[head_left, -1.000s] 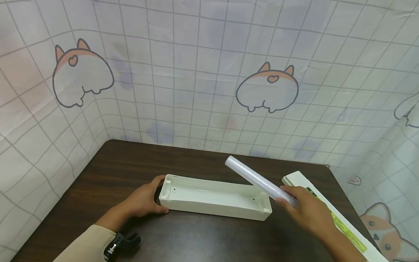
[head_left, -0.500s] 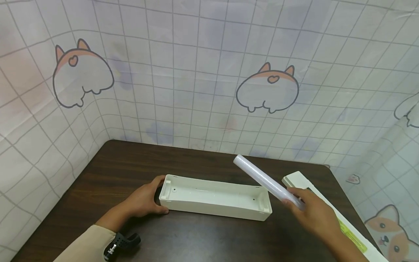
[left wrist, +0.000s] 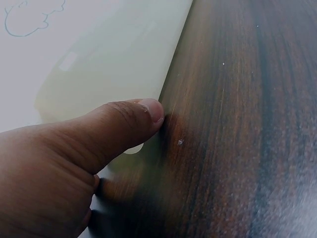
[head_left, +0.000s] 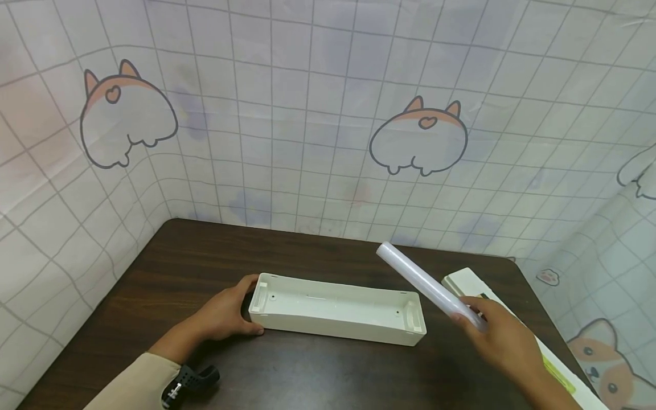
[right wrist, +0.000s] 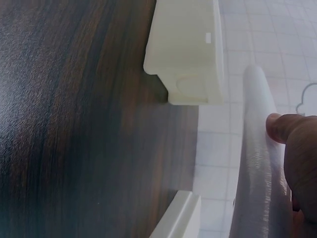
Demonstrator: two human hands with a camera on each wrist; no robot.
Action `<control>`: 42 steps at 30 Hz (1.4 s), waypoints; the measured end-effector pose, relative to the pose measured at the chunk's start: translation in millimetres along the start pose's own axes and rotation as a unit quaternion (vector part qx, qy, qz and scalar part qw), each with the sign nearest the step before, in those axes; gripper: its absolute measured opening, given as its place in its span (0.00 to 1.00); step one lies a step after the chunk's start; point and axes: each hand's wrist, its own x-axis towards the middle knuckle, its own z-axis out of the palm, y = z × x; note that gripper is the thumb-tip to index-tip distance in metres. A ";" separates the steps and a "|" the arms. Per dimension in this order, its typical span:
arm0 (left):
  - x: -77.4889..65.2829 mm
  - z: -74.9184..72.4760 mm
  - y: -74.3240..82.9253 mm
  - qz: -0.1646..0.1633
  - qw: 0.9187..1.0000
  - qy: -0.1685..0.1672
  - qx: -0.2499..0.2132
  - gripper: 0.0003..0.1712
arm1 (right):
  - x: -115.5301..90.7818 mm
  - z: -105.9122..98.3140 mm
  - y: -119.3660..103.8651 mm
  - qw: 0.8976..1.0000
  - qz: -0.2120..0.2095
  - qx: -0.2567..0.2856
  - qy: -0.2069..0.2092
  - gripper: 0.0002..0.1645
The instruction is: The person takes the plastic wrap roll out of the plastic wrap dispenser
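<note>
A long white plastic box, hollow and lidless, lies on the dark table. My left hand grips its left end, the thumb along the front wall; in the left wrist view the thumb presses near the box's lower edge. To the right, my right hand holds a roll of clear plastic film by its near end. The roll slants up and leftward, its far end raised behind the box's right end. In the right wrist view the thumb lies along the film roll.
A long white cover-like piece with a yellow-green label lies along the table's right side, partly behind my right hand. The brown wood-grain table ends at a grid-patterned curtain with cartoon dogs. A black strap is at my left wrist.
My right hand has shifted to the right with the film roll, whose far end is now away from the box's right end. The left hand and the box stay put.
</note>
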 end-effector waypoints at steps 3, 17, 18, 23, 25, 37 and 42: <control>0.0 0.2 -0.3 0.002 1.000 0.000 -0.001 0.66 | -1.8 -0.6 3.2 1.000 0.004 0.001 0.007 0.28; -1.5 -0.8 1.0 -0.002 1.000 0.000 0.005 0.67 | -3.9 -1.8 17.8 1.000 0.030 -0.005 -0.006 0.31; -1.6 -0.9 1.1 -0.002 1.000 0.000 0.005 0.67 | -4.1 -1.5 18.9 0.999 0.032 -0.005 -0.007 0.31; -0.9 -0.7 0.8 -0.002 1.000 0.000 0.006 0.66 | -5.0 0.3 23.3 0.999 0.035 -0.009 0.003 0.31; -0.7 -0.6 0.8 -0.001 1.000 0.000 0.006 0.66 | -5.3 1.1 25.2 0.999 0.033 -0.010 0.008 0.30; -0.6 0.1 0.7 0.002 1.000 -0.001 0.001 0.66 | -6.4 3.9 34.6 0.999 0.050 -0.009 0.003 0.31; -0.3 0.2 0.0 0.000 1.000 -0.002 0.003 0.66 | -7.1 7.2 38.1 0.998 0.060 -0.007 -0.002 0.32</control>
